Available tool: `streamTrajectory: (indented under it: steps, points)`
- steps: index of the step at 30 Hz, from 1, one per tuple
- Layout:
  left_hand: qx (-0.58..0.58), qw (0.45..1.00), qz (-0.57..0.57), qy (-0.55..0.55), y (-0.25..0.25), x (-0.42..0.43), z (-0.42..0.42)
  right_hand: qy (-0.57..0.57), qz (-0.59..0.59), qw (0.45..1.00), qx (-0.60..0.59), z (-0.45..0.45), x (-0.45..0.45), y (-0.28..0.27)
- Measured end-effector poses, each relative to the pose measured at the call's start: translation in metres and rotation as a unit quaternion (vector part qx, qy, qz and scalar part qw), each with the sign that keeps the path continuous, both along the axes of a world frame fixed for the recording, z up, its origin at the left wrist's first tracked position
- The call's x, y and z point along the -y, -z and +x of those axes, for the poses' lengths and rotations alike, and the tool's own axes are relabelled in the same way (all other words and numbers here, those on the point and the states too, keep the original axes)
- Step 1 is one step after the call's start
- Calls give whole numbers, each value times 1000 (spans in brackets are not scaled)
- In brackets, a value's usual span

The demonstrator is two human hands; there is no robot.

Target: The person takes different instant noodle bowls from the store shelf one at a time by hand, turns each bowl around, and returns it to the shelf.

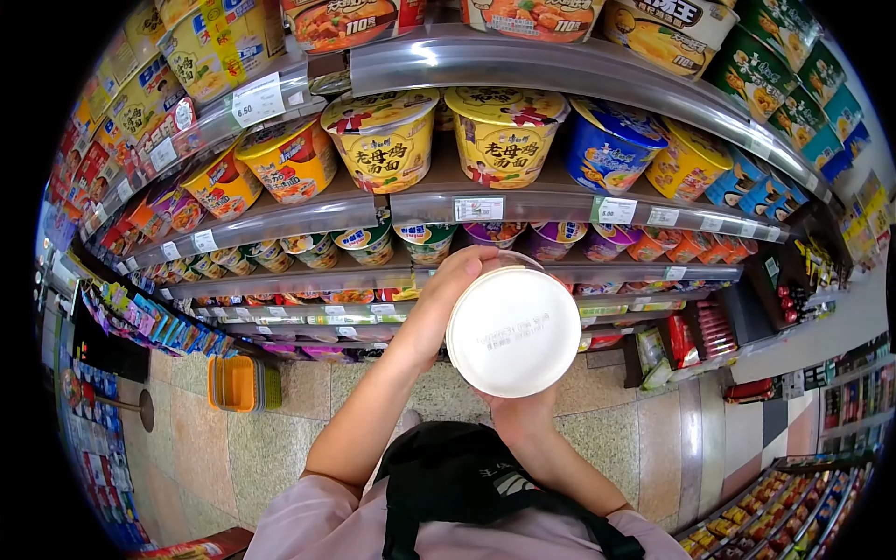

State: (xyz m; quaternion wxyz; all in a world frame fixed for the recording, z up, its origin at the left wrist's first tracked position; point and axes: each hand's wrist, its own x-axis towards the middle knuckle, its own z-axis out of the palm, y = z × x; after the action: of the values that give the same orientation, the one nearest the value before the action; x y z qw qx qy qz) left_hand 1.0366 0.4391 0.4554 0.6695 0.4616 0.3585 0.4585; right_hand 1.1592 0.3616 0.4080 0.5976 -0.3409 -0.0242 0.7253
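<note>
A white round instant noodle cup (pixel 513 331) is held up in front of my chest, its flat bottom with printed grey characters facing me. My left hand (pixel 451 301) wraps its left and upper side, fingers partly hidden behind it. Under its lower edge, my right hand (pixel 525 407) supports the cup; those fingers are mostly hidden. Just beyond, yellow noodle bowls (pixel 504 140) and a blue noodle bowl (pixel 612 145) stand on a shelf, with small green and purple noodle cups (pixel 427 241) on the shelf below.
Curved shelf edges (pixel 560 210) carry price tags close ahead. Stacked orange and green baskets (pixel 235 383) stand on the tiled floor (pixel 299 401) at the left. Snack packs (pixel 140 317) hang at the left. More stocked racks (pixel 784 504) stand at the lower right.
</note>
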Motion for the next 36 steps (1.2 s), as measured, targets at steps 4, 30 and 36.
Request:
streamTrajectory:
  steps: [4,30,36]
  points:
    - [-154,945,284,-47,-15,19,-2,61,112,992,6,12,-8,19]
    - [63,969,224,79,-108,45,2,-24,538,640,549,98,5,-190]
    - [-54,804,572,-152,-248,-30,13,30,613,632,473,85,-81,-303]
